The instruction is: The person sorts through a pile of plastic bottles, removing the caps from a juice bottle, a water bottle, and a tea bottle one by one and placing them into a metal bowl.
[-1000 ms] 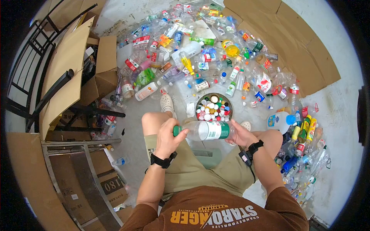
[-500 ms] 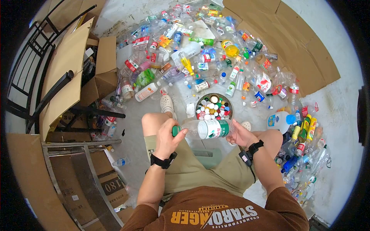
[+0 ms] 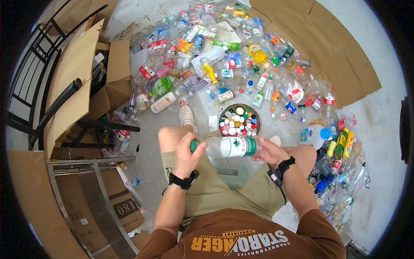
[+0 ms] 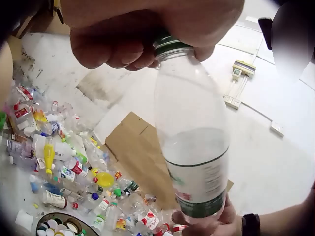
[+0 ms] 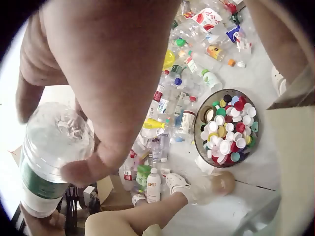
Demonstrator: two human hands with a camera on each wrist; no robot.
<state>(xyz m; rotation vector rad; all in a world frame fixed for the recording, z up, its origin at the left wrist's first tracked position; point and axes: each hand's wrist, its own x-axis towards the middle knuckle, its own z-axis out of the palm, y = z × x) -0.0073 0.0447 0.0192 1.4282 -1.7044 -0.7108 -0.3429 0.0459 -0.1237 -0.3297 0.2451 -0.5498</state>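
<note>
A clear plastic bottle with a white and green label lies sideways between my two hands, above my lap. My left hand grips its green cap, with the fingers curled round it. At the other end my right hand holds the bottle near its base, thumb and fingers round the plastic. In the left wrist view the cap is partly covered by the fingers and still sits on the neck. The right wrist view shows the bottle's base between thumb and fingers.
A round bowl of loose caps in several colours stands on the floor beyond my lap. Past it spreads a large heap of plastic bottles. More bottles lie at the right. Cardboard boxes and a metal frame stand at the left.
The bottle has turned about its length, so a different part of its label faces up. Both hands keep their grip in nearly the same place.
</note>
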